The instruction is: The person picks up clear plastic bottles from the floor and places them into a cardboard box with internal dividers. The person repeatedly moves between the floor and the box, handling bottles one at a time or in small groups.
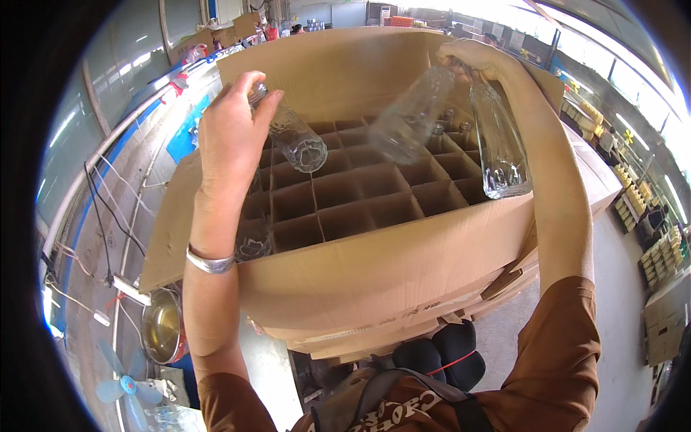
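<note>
A large open cardboard box (396, 263) stands in front of me, its inside split into cells by cardboard dividers (371, 189). My left hand (232, 137), closed, grips a clear glass bottle (299, 144) near its neck; the bottle's base tilts down over the left cells. At the box's far right, my right hand (479, 59) is closed around the necks of two clear bottles. One ribbed bottle (499, 147) hangs by the right edge; the other bottle (412, 119) is smeared by motion above the cells. A glass bottle (252, 246) fills the near-left cell, and bottle tops (464, 128) show at the back right.
Cardboard flaps (169, 230) stick out around the box. To the left are a blue fan (128, 385), a metal pot (164, 327) and loose cables (108, 209). Black padded cushions (453, 353) sit below the box. Cartons (666, 317) stand along the right side.
</note>
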Demonstrator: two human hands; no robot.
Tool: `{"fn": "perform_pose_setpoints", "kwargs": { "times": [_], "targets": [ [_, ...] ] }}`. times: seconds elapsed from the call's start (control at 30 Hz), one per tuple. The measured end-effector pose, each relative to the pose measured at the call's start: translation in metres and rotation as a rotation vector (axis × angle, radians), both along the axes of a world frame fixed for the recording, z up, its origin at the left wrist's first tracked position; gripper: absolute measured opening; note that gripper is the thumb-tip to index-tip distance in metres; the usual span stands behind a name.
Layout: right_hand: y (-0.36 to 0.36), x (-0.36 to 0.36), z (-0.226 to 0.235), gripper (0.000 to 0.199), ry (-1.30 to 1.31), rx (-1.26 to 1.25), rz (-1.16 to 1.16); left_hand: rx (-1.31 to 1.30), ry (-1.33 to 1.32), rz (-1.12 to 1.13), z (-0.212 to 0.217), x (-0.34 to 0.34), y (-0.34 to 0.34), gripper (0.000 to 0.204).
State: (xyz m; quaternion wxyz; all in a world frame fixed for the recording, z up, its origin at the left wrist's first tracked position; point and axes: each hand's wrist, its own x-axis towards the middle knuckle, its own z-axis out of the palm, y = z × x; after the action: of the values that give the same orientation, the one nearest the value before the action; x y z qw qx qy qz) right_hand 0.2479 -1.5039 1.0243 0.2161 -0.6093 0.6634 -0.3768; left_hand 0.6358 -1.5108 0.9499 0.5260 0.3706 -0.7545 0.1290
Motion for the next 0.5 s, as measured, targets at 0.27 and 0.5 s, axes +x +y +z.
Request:
{"fn": "perform_pose_setpoints", "kwargs": {
  "times": [0.27, 0.5],
  "targets": [
    [-0.034, 0.006, -0.031, 0.023, 0.178, 0.417, 0.008, 0.023, 0.002, 0.034, 0.002, -0.001, 0.002, 0.031],
    [-0.052, -0.001, -0.052, 0.032, 0.353, 0.562, -0.037, 0.02, 0.013, 0.062, 0.002, -0.001, -0.003, 0.032]
  ]
}}
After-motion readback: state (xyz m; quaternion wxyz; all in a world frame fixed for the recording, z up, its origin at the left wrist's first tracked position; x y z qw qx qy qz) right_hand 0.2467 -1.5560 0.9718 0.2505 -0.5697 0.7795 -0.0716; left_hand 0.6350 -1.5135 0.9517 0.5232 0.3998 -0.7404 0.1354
